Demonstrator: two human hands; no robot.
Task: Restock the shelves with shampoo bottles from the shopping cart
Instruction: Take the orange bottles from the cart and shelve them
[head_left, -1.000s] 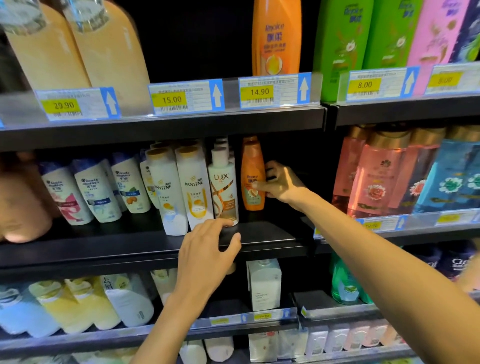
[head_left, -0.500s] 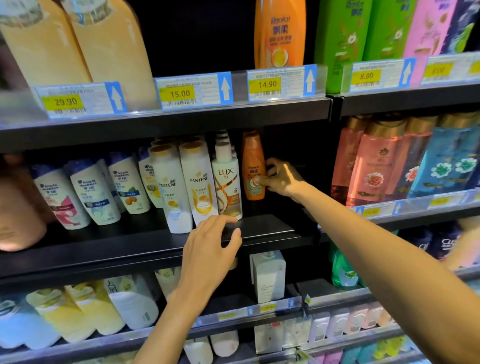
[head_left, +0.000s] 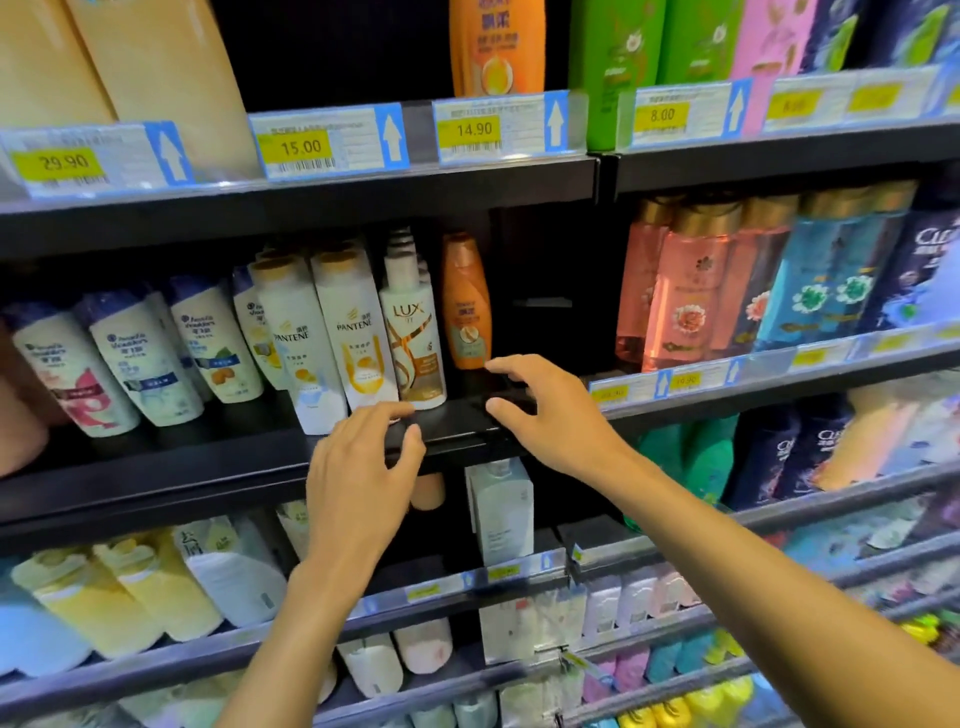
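The right grip (head_left: 540, 410) is hovering released just below the orange shampoo bottle (head_left: 466, 306), and the left grip (head_left: 363, 467) is hanging likewise empty lower left of it. That bottle is standing upright on the shelf (head_left: 218, 457), so I am judging it placed. Fetching another from the cart, which is out of view, is probably coming next.

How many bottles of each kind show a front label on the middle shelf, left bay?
Head & Shoulders: 4
Pantene: 2
Lux: 1
orange bottle: 1
Total: 8
More caps show behind the Pantene and Lux; those bottles are too hidden to count.
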